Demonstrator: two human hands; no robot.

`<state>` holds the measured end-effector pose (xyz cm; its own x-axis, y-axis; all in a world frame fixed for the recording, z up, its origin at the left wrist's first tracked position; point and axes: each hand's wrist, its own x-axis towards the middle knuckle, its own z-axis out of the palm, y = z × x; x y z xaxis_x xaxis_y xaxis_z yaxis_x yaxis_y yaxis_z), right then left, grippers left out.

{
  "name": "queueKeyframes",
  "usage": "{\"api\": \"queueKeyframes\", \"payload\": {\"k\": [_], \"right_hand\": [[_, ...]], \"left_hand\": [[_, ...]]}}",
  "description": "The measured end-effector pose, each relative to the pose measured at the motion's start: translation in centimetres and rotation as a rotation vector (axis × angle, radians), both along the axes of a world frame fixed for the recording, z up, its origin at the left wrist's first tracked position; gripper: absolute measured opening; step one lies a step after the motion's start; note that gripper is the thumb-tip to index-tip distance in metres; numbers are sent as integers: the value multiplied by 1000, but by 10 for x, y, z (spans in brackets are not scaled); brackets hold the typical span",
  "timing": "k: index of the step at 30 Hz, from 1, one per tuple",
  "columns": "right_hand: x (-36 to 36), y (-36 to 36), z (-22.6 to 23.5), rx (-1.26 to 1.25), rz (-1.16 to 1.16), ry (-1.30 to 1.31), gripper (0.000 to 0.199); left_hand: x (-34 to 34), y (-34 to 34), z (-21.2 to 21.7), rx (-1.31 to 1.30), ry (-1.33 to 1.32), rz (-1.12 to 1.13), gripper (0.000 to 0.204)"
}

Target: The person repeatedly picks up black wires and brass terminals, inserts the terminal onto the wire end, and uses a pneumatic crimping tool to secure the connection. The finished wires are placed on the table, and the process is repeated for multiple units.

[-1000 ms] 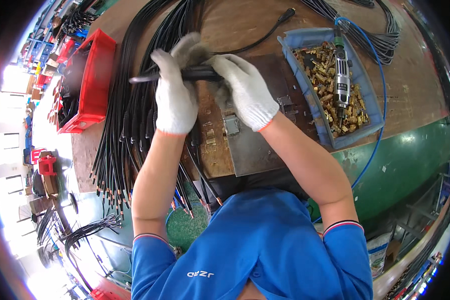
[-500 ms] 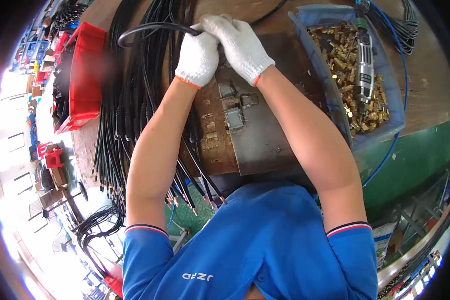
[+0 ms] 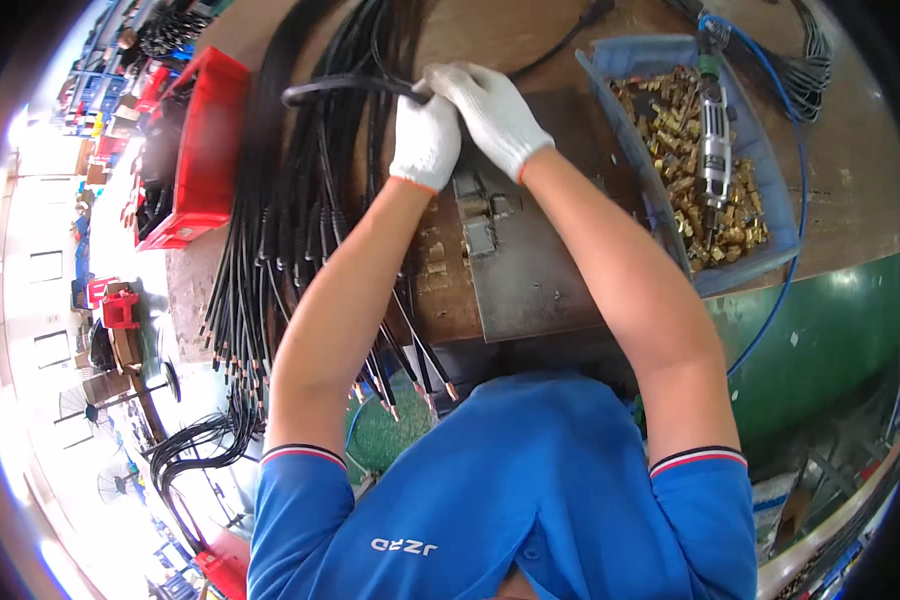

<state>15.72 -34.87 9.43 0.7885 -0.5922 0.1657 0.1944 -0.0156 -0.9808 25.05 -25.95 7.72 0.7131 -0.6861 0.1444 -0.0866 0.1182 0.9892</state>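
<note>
White-gloved, my left hand (image 3: 426, 145) is wrapped around a black cable (image 3: 345, 84), looped above the table (image 3: 852, 185), well in from its near edge. My right hand (image 3: 495, 118) is folded over the left; I cannot tell whether it grips cable too. From here I see white lettering on the blue shirt (image 3: 470, 480) and dark print, too small to read, on the silver tool (image 3: 715, 140) lying in the blue bin (image 3: 755, 267) by that edge.

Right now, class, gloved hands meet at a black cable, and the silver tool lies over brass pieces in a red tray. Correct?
Not quite: the head view shows a blue tray, not red. The gloved left hand and right hand do meet at a black cable, and the silver tool lies over brass pieces.
</note>
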Motion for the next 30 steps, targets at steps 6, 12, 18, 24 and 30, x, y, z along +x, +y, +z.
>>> {"api": "queueKeyframes", "payload": {"k": [6,12,18,24,30], "right_hand": [[-85,38,24,160,-337,61,54],[-121,91,39,-449,-192,-105,60],[-128,94,50,-676,-208,-84,51],[-124,76,58,-555,-91,-110,33],[-86,-6,79,353,-404,-292,23]], "left_hand": [[-36,63,68,43,461,67,79],[-93,86,73,-232,927,-73,66],[-98,91,50,-358,1138,-257,66],[-111,85,67,-287,1142,-149,75],[-85,133,81,-80,544,25,69]]}}
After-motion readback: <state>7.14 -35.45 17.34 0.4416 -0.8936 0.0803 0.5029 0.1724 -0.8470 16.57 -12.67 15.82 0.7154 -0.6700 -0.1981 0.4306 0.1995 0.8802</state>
